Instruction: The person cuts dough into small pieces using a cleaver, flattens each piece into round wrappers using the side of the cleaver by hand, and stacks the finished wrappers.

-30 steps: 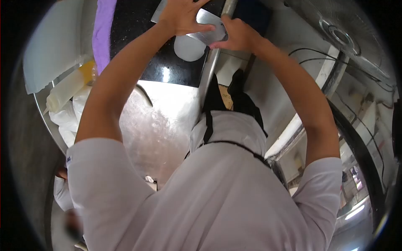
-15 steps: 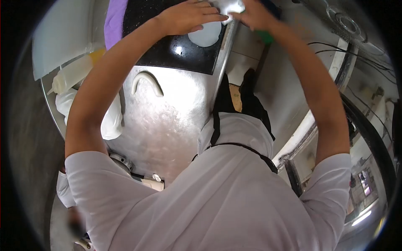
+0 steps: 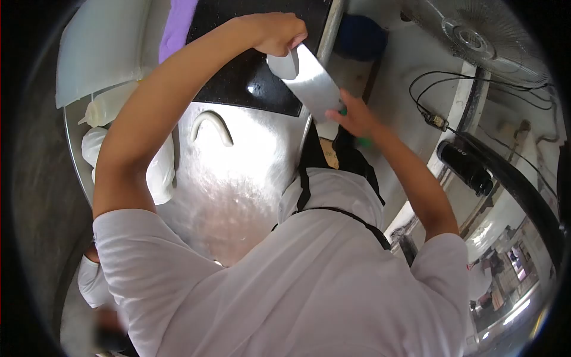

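Note:
My right hand [image 3: 357, 116] grips the green handle of a broad, flat metal cleaver [image 3: 318, 83], its blade pointing up and left over the worktop's edge. At the blade's far end, my left hand [image 3: 282, 34] is closed, fingers curled down. A thin white disc, like flattened dough [image 3: 282, 65], lies against the blade just below those fingers, which seem to pinch its upper edge. Beneath is a shiny black board [image 3: 232, 77]. A curved off-white roll, like dough [image 3: 212, 126], rests on the metal worktop [image 3: 232, 184] nearer my body.
On the left are a purple cloth [image 3: 177, 30], a translucent panel or lid [image 3: 101, 50], a squeeze bottle [image 3: 108, 107] and a white plastic bag [image 3: 162, 172]. To the right stand a fan [image 3: 473, 38] and a blue bucket [image 3: 361, 38], with cables [image 3: 425, 89]. Part of another person shows lower left.
My right hand has come down and right with the cleaver, its blade now plainly visible. My left hand has gone from spread fingers to closed at the white disc, which now meets the blade.

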`<state>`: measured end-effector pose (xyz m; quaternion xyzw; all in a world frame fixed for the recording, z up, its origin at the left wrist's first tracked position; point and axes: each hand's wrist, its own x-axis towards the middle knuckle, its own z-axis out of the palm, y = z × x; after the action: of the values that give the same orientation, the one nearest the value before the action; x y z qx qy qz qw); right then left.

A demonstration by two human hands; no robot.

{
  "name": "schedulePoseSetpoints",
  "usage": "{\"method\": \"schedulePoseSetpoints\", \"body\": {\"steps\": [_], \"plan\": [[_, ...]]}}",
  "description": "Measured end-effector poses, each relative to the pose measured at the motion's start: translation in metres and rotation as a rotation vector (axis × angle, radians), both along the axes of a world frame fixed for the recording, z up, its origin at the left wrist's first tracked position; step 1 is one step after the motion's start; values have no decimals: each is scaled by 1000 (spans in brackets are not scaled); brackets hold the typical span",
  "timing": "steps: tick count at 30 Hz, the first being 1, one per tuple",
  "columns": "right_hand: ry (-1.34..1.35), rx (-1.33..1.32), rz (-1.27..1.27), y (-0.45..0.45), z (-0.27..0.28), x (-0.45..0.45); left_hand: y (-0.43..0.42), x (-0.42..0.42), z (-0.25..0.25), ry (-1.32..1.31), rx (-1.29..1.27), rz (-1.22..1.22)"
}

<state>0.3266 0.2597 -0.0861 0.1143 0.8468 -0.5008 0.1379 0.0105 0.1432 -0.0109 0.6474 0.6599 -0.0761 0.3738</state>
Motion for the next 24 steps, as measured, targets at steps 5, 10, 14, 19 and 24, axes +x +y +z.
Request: {"method": "schedulePoseSetpoints", "body": {"steps": [5,10,14,19,24], "plan": [[-205,97,130,-4,39,48,-43,-16,13,-252,180,436],[-206,64,69,1,50,60,-124,-47,-28,-670,122,1268],[-267,106,85,8,52,34,-181,-52,-49,-627,212,1529],[-233,46,178,31,51,-26,-193,-55,-32,-503,316,1621],[-191,-134,336,68,43,-104,-140,-84,17,-644,452,1694]]}}
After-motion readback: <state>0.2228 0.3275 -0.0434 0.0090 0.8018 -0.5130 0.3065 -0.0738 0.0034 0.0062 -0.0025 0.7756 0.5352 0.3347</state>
